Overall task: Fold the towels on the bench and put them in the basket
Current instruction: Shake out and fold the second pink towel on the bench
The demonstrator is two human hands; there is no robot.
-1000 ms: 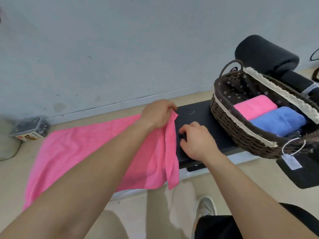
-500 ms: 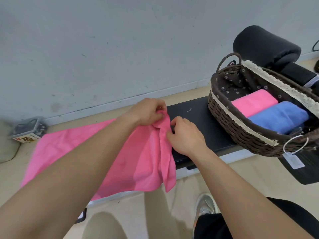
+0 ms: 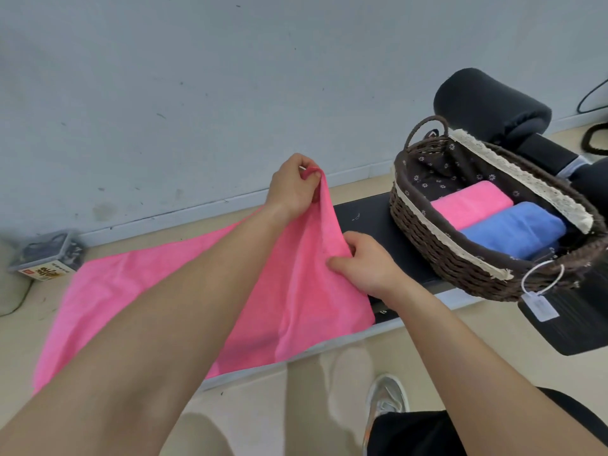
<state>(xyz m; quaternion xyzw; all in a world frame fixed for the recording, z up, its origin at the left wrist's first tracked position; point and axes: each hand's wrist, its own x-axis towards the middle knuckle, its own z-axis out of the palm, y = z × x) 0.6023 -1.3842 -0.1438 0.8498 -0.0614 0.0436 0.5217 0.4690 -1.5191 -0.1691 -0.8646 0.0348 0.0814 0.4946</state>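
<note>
Your left hand (image 3: 292, 187), raised above the bench (image 3: 368, 218), pinches a corner of the pink towel (image 3: 296, 291) between thumb and curled fingers. Your right hand (image 3: 367, 266), lower down, clamps the towel's edge. The soft, fuzzy cloth drapes from both hands and lies spread across the black bench. At the bench's right end stands an oval, lace-trimmed wicker basket (image 3: 427, 238) holding a folded pink towel (image 3: 470, 202) and a folded blue towel (image 3: 513, 230).
</note>
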